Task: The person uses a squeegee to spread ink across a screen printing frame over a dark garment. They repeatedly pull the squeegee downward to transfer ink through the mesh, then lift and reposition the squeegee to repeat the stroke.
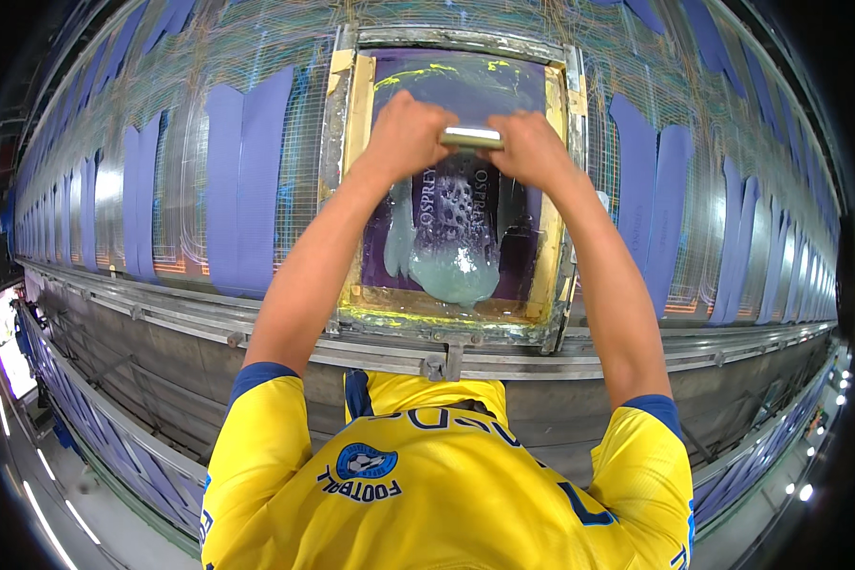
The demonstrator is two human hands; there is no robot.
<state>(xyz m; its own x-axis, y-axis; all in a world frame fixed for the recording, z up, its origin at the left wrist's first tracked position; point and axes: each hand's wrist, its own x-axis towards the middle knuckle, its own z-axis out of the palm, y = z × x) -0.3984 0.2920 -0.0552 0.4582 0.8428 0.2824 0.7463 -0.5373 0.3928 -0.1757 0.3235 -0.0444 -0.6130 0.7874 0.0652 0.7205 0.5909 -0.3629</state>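
Both hands grip a squeegee (473,137) with a pale bar handle, held crosswise over the far half of a screen-printing frame (453,327). My left hand (407,136) closes around its left end, and my right hand (532,148) around its right end. The mesh inside the frame is purple and shows pale lettering in two columns. A thick, glossy, translucent pool of ink (458,275) lies on the near part of the mesh, with wet streaks and bubbles stretching up toward the squeegee. Yellow smears mark the frame's far and near ends. The squeegee's blade is hidden.
Purple-blue cut fabric pieces (244,180) lie in rows along the long printing table on the left. More fabric pieces (650,204) lie to the right. A metal rail (389,358) with a bracket (434,368) runs along the near table edge, between me and the frame.
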